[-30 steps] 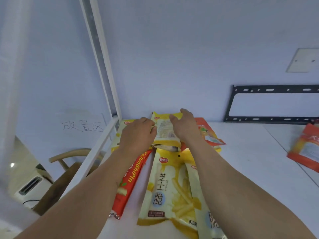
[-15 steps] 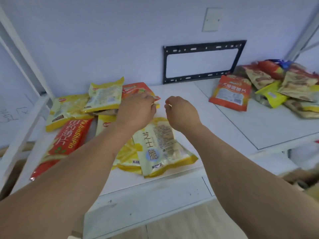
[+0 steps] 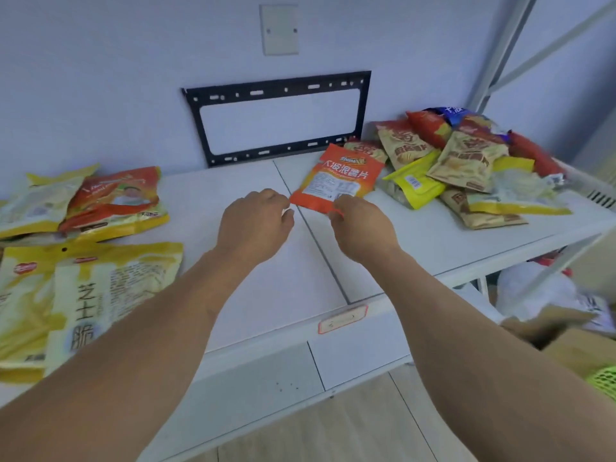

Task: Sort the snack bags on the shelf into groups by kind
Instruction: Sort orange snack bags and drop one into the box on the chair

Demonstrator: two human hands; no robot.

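A: On the white shelf (image 3: 273,288)?
B: Orange chip bag (image 3: 338,180), label side up, mid-shelf. Yellow bags (image 3: 110,295) left, reading "芝士脆". Mixed pile (image 3: 463,168) right.
A: Hands?
B: Left hand (image 3: 256,220) curled, touching the orange bag's near corner, grip unclear. Right hand (image 3: 358,228) pinching its bottom edge.
A: Containers?
B: Cardboard box (image 3: 580,348) below, contents unreadable.

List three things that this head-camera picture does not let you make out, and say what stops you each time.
1. Head view: the lower bags in the mixed pile are covered by the bags on top.
2. Head view: the yellow cheese-stick bags are cut off by the left edge.
3. Head view: whether the right hand already pinches the orange bag; its fingers are curled under, hidden behind the hand's back.
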